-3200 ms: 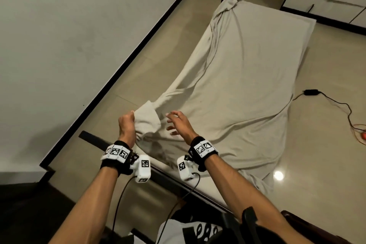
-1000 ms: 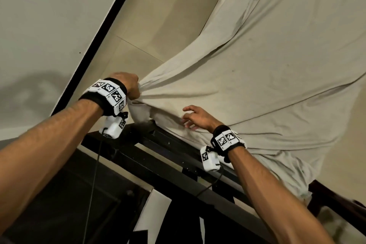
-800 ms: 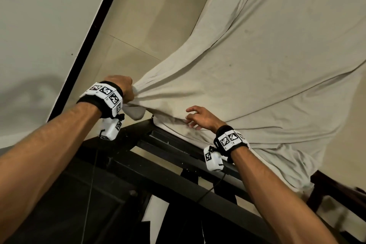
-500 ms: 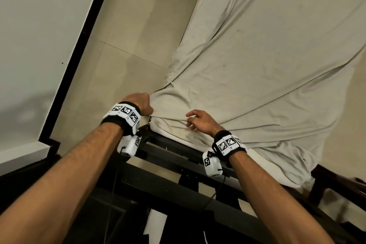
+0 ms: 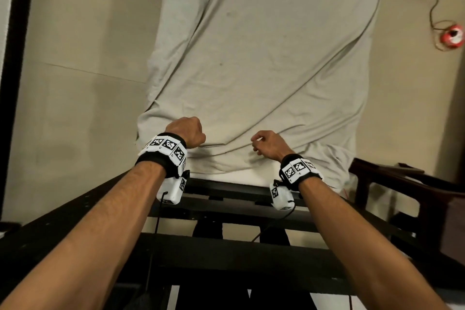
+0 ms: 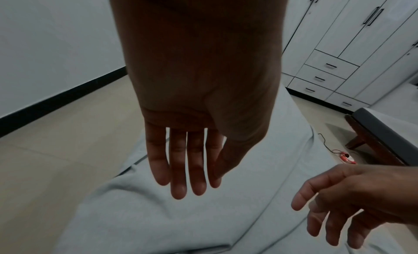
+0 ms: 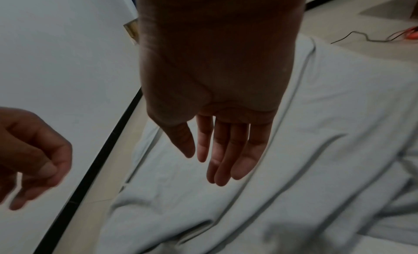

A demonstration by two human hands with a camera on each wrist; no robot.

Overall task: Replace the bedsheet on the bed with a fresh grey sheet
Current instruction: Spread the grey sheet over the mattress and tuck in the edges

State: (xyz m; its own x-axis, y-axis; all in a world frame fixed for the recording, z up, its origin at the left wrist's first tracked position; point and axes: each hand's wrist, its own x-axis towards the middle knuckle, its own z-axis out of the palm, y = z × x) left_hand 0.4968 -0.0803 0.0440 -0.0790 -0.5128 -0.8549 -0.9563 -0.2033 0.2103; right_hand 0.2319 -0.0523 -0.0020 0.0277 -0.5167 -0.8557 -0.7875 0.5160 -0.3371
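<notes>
Both hands are hovering over the near edge of the grey sheet (image 5: 264,58), which is lying spread along the bed. The left hand (image 6: 192,141) and right hand (image 7: 217,132) are holding nothing, fingers straight and relaxed, probably poised to smooth the remaining folds.

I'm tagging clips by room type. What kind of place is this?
Most likely a bedroom: a pale grey sheet spread over a bed with a dark bed frame, plus a white fitted wardrobe with drawers on a tiled floor.
</notes>
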